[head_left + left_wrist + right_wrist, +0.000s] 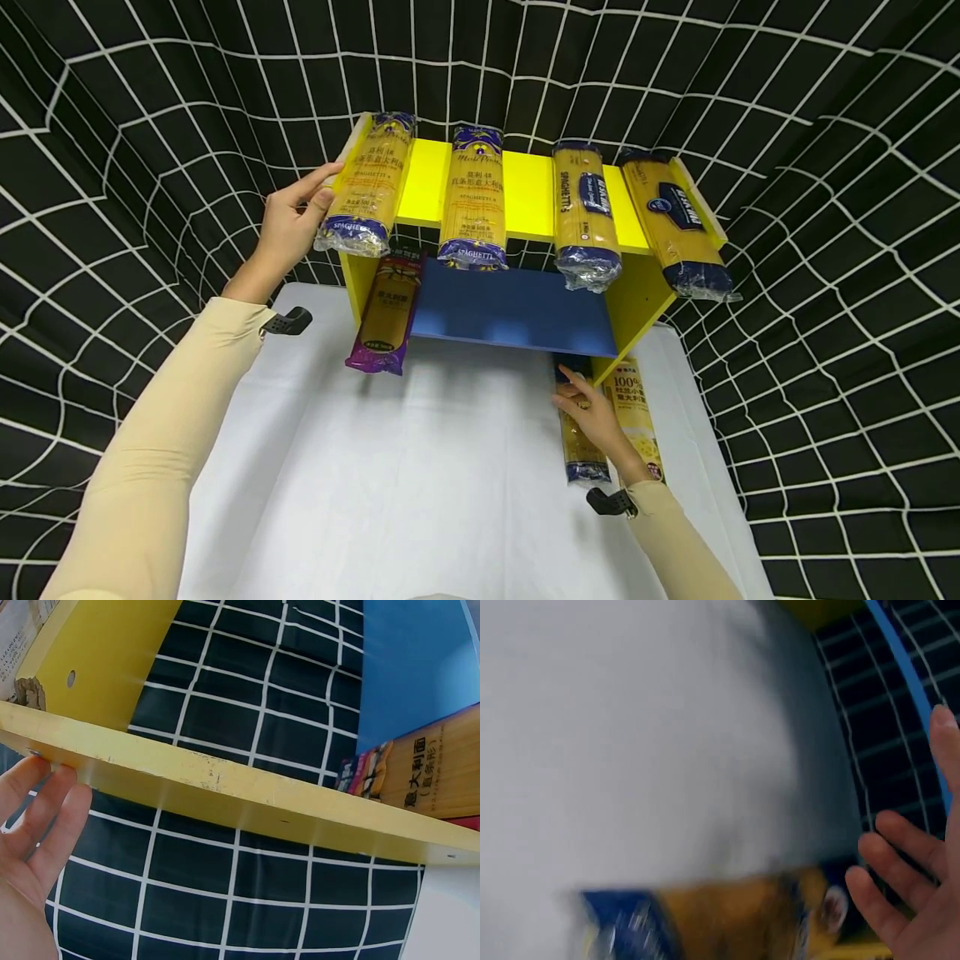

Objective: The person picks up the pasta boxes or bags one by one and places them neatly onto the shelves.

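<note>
My left hand point(294, 218) is at the upper left of the yellow-and-blue shelf point(420, 187), beside a spaghetti pack point(367, 179) on its top board. In the left wrist view, nearly straight fingers point(64, 814) touch the outside of the yellow side panel point(217, 776); the thumb is out of that view. My right hand point(596, 417) hovers low at the shelf's right end, over a blue-ended pasta pack point(583, 454) lying on the white table. Its fingers point(889, 862) are spread and loosely bent, with nothing between them. The pack point(720, 919) looks blurred in the right wrist view.
Three more spaghetti packs, one in the middle point(474, 196) and two at the right point(587, 212), lie across the top board. A purple pasta pack point(388, 312) leans on the blue board at left. A yellow pasta pack point(636, 408) lies at right. Black gridded cloth point(525, 67) surrounds the table.
</note>
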Tool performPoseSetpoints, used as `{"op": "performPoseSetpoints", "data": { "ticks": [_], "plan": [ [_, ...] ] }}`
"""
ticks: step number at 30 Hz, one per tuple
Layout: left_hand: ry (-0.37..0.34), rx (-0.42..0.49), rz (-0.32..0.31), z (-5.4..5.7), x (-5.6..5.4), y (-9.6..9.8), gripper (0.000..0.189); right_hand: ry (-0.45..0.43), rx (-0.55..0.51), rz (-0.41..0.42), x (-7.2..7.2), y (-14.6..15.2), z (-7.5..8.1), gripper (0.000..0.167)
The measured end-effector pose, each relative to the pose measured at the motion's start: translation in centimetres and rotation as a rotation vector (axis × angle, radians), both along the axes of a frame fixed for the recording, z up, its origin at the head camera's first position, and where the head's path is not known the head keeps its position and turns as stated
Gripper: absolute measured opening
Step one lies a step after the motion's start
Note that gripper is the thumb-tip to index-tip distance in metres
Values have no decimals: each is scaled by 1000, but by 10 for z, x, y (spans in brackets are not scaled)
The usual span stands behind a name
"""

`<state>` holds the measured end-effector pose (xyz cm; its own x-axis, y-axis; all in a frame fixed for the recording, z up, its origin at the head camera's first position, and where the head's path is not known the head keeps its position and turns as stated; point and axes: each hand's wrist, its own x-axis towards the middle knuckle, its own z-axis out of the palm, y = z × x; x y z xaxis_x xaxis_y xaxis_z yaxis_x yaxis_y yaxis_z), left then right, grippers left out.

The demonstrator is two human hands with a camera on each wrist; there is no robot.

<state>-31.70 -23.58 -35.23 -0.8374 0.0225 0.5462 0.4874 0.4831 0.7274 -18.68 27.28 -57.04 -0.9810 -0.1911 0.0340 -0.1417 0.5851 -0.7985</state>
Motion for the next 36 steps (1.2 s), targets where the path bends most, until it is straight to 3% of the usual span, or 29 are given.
{"op": "performPoseSetpoints", "data": {
  "ticks": [6, 13, 18, 22, 24, 30, 36],
  "plan": [
    [6, -6, -2, 0, 0, 1, 39, -71, 80, -143, 13, 25, -10, 64],
    [0, -12, -1, 1, 2, 2, 38, -74, 213, -226, 20, 40, -25, 68],
    [-3, -8, -7, 1, 1, 1, 38, -147, 265, -240, 25, 44, -39, 71],
    [-9, -5, -8, 0, 0, 1, 39, -226, 233, -242, 28, 44, -46, 73],
    [-8, -8, -7, 0, 0, 1, 39, -236, 280, -242, 28, 43, -49, 75],
    [-3, -14, -2, 3, 1, 3, 39, -254, 432, -224, 23, 38, -52, 79],
    [0, -10, 4, 1, 3, 2, 38, -289, 408, -197, 14, 31, -50, 85]
  ]
}}
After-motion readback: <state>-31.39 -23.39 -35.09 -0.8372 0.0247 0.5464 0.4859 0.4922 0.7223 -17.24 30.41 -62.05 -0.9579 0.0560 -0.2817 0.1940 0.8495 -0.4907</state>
